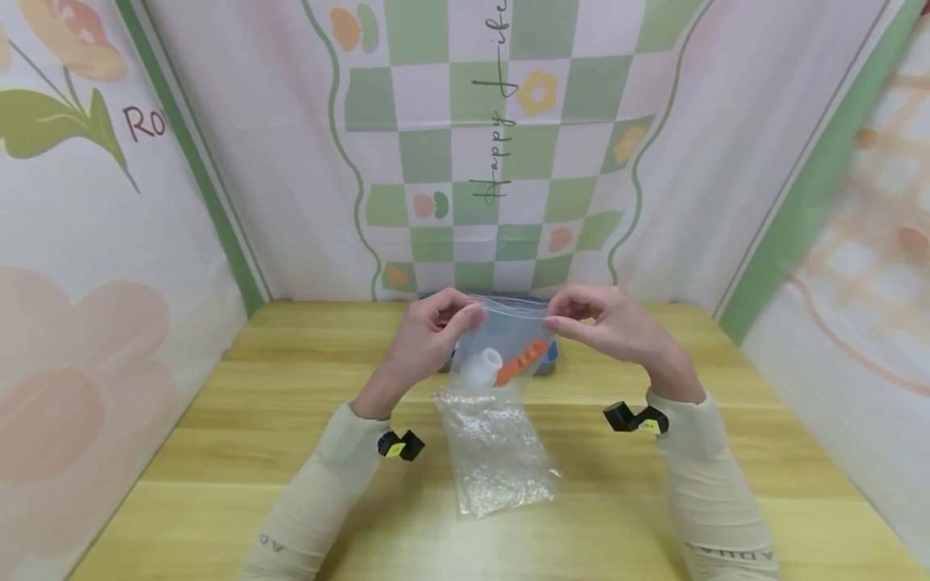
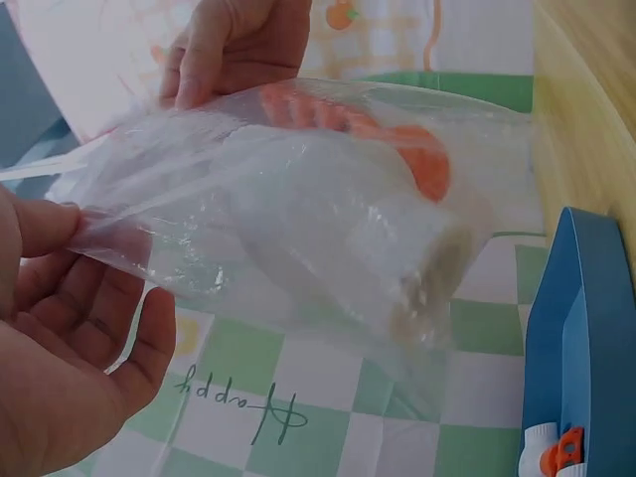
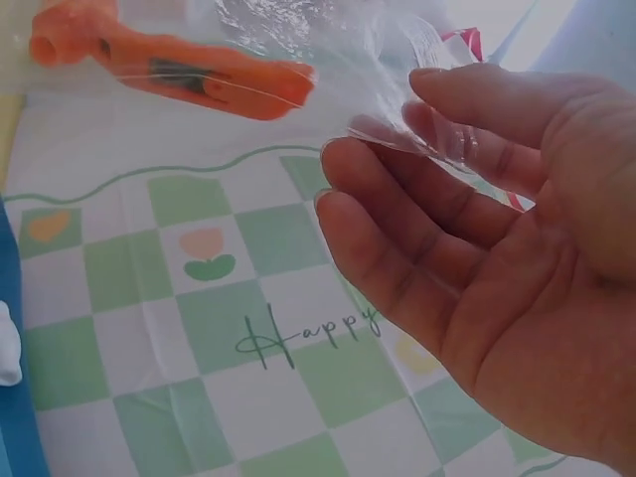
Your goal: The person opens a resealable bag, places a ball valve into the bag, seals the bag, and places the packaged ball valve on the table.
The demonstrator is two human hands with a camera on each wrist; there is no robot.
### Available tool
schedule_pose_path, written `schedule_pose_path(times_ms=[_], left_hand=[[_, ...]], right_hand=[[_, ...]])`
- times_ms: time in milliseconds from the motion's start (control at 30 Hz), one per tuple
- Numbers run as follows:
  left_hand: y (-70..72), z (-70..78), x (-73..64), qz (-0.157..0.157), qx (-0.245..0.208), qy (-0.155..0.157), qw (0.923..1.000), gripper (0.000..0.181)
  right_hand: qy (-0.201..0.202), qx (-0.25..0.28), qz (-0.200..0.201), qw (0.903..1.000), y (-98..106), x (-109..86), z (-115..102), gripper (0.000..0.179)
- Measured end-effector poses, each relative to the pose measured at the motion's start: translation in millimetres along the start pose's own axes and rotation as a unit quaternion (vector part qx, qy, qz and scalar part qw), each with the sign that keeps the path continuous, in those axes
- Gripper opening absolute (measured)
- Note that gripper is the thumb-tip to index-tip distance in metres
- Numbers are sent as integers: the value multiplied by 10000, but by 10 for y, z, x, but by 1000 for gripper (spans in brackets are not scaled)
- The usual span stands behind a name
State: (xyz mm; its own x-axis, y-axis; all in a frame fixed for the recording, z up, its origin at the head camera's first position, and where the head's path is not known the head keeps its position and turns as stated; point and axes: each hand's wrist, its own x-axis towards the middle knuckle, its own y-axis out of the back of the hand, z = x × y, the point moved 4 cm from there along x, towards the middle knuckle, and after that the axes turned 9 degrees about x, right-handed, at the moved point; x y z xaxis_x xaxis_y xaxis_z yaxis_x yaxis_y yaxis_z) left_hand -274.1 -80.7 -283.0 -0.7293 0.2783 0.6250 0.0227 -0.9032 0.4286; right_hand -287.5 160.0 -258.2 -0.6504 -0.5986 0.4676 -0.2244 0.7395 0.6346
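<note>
A clear zip bag (image 1: pixel 501 327) hangs upright between both hands, its sealing strip at the top. My left hand (image 1: pixel 425 343) pinches one top corner between thumb and finger. At the opposite corner, my right hand (image 1: pixel 617 327) pinches the film the same way; its other fingers curve loosely below in the right wrist view. Inside the bag lie a white plastic piece (image 1: pixel 479 369) with a round, tube-like end and a long orange plastic piece (image 3: pixel 209 79) with slots along it. Through the film in the left wrist view, the white piece (image 2: pixel 318 199) looks blurred.
Nearer the person, clear plastic bags (image 1: pixel 501 460) lie flat on the wooden table (image 1: pixel 291 387). Behind the held bag stands a blue tray (image 2: pixel 556 308), with small white and orange pieces (image 2: pixel 561 455) in it. A patterned cloth (image 1: pixel 479 161) hangs at the table's back edge.
</note>
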Motion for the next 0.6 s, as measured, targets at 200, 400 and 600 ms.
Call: schedule_pose_path(times_ms=[200,400,600], left_hand=[[23,27,-14,179,372,-319,9986,12],[41,54,-35,324,627,-508,9962,11],[-30,79,-51,205,1084,-714,9913,12]], right_hand=[[-100,27,-9,9999,5,-7,56,7],[-99,19,-23,9999,-18,-2,43,8],[-192,57,-251,9995,-134,50,-57,27]])
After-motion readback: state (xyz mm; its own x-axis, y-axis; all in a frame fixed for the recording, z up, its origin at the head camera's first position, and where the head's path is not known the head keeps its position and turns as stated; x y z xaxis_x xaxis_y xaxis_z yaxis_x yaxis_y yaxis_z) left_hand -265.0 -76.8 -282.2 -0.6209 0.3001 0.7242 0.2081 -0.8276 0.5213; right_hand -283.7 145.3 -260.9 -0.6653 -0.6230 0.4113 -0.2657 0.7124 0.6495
